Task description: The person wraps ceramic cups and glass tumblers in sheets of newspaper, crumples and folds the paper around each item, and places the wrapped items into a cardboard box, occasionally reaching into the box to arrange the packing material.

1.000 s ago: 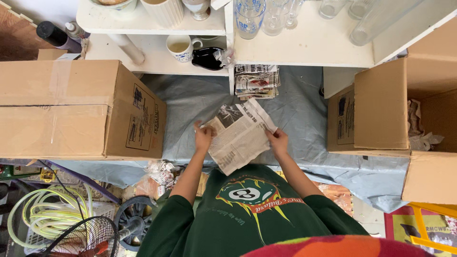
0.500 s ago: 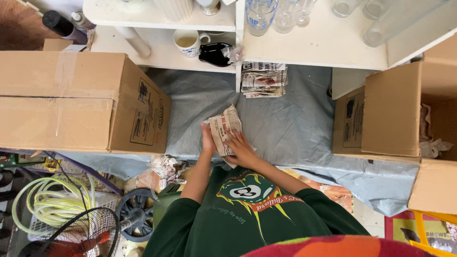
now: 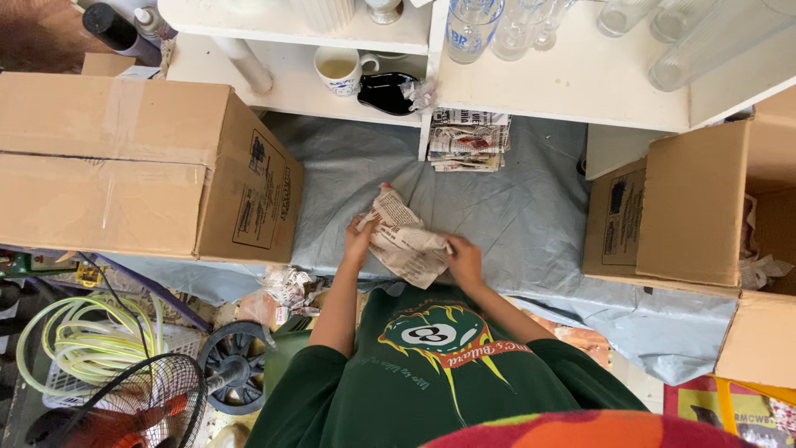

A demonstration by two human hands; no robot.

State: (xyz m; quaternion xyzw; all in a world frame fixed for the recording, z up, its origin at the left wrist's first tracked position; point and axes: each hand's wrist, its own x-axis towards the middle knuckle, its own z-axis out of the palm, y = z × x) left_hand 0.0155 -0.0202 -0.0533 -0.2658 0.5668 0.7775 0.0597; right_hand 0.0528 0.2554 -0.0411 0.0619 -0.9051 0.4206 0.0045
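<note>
Both hands work a bundle of newspaper (image 3: 406, 241) that lies on the grey-blue sheet (image 3: 506, 207), just in front of the person's green shirt and below the stack of folded newspapers (image 3: 467, 139) at the foot of the white shelf unit (image 3: 531, 91). The left hand (image 3: 358, 242) is closed on the bundle's left edge, fingers curled over the paper; the right hand (image 3: 464, 261) presses and pinches its lower right corner, so each grip is shut on the paper. The bundle is crumpled newsprint, pale cream with grey print and a touch of red at its top end, folded into a lumpy, roughly oblong parcel; whether anything is wrapped inside cannot be told from here. It is likely light and soft, with no stiffness of its own, prone to tear and to spring open if let go, and if it holds glassware it would be fragile, so the sensible hold is around the body with the loose flaps trapped under the fingers, not by a corner. From the bundle, a taped cardboard box (image 3: 141, 166) stands to the left, an open cardboard box (image 3: 688, 207) with crumpled paper inside to the right, and a mug (image 3: 338, 68), a black dish (image 3: 385, 91) and clear glasses (image 3: 473, 25) sit on the shelves beyond it.
</note>
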